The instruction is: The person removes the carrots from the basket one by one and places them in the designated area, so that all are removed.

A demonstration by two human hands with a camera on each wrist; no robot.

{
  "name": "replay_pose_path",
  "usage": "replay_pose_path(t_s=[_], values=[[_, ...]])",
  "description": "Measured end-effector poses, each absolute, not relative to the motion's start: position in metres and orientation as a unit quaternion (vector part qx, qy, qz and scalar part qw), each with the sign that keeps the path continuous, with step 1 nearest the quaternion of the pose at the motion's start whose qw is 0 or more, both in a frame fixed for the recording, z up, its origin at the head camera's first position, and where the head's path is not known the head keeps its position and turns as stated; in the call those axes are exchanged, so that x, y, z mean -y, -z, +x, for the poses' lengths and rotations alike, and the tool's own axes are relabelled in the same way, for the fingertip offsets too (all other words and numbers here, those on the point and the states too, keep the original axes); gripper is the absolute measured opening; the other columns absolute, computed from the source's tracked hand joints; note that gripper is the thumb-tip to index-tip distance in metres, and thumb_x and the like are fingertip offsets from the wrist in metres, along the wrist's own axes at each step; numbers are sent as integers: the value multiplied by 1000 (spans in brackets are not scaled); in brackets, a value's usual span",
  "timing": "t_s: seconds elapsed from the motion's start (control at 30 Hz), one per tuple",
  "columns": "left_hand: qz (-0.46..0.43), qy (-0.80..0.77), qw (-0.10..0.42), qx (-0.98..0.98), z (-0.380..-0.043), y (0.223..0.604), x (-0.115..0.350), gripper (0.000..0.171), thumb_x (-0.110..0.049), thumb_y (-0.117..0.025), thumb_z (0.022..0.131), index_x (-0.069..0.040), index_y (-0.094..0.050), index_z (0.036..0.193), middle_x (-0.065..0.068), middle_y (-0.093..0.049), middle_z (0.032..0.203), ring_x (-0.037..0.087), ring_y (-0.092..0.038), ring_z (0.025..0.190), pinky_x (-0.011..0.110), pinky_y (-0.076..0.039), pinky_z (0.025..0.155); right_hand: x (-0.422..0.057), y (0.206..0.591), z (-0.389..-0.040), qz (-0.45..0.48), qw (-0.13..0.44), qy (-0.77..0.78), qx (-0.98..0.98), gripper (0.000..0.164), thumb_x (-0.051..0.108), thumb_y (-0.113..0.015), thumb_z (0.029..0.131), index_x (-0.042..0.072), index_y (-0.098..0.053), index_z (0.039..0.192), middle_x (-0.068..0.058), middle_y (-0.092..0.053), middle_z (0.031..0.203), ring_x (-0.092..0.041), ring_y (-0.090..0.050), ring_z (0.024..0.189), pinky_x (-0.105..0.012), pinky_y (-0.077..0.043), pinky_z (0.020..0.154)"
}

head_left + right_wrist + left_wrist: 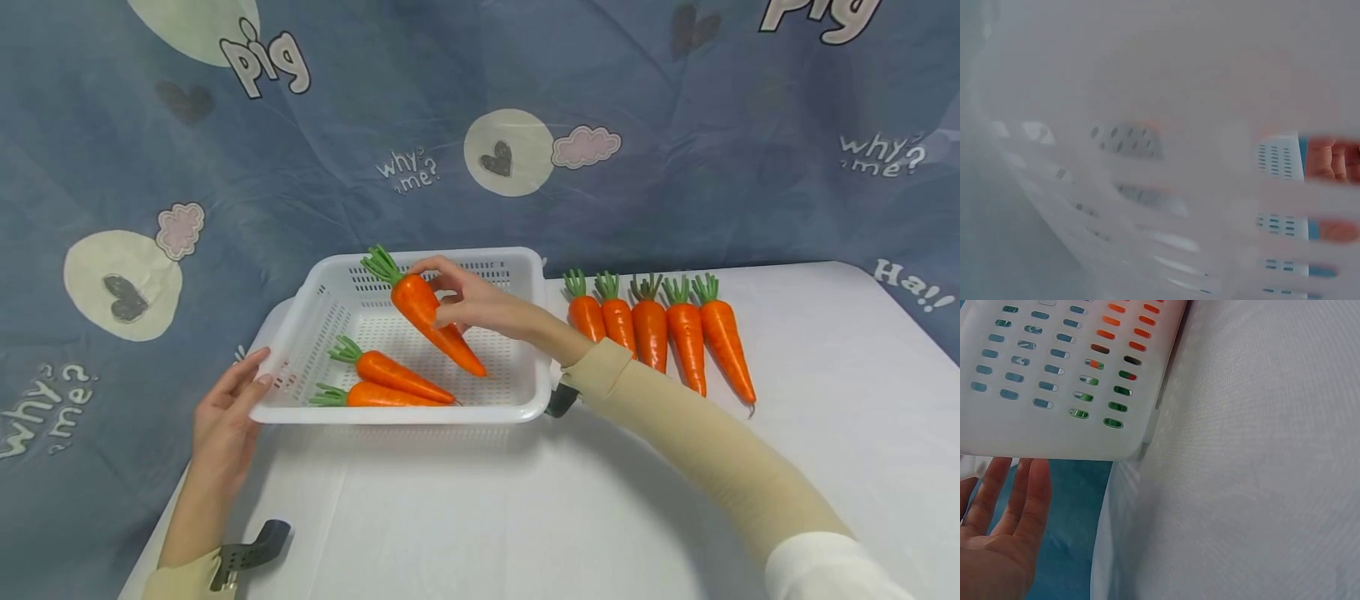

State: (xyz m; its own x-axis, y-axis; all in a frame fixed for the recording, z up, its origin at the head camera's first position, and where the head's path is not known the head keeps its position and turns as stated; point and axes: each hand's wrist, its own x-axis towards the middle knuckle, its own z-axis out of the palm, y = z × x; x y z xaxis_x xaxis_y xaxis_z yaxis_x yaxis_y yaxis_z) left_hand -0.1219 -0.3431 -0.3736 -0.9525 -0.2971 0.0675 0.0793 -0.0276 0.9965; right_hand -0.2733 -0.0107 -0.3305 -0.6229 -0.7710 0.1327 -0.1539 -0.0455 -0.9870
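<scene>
Over the white plastic basket my right hand pinches an orange carrot between thumb and fingers. Its green top points to the back left and its tip to the front right. Two more carrots, an upper one and a lower one, lie along the basket's front side. My left hand is at the basket's left end, its straight fingers touching the rim. In the right wrist view the perforated basket wall fills most of the picture and hides the held carrot.
Several carrots lie in a row on the white table to the right of the basket, partly behind my right forearm. A blue printed cloth hangs behind the table.
</scene>
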Motion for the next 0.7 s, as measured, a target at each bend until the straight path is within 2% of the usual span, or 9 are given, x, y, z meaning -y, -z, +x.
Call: replay_pose_path(t_s=[0.33, 0.5, 0.7], values=[[80, 711, 135, 686, -121, 373, 343, 45, -13, -65, 96, -11, -55, 141, 5, -52, 132, 15, -52, 112, 20, -53, 79, 7, 328, -275, -367, 208, 664, -618, 67, 6, -62, 81, 20, -38, 143, -14, -49, 129, -36, -61, 96, -43, -55, 66], [82, 715, 134, 681, -122, 373, 343, 46, -13, -65, 96, -10, -55, 140, 4, -53, 132, 15, -53, 112, 20, -53, 78, 2, 326, -273, -375, 179, 690, -593, 66, 3, -61, 81, 17, -39, 141, -15, -50, 131, -37, -61, 100, -46, -55, 74], [81, 715, 136, 681, -122, 374, 343, 46, -13, -65, 96, -10, -55, 141, 4, -52, 132, 15, -52, 112, 20, -53, 79, -3, 322, -268, -382, 167, 695, -585, 64, 1, -60, 82, 16, -40, 141, -16, -50, 132, -37, -61, 102, -48, -55, 77]])
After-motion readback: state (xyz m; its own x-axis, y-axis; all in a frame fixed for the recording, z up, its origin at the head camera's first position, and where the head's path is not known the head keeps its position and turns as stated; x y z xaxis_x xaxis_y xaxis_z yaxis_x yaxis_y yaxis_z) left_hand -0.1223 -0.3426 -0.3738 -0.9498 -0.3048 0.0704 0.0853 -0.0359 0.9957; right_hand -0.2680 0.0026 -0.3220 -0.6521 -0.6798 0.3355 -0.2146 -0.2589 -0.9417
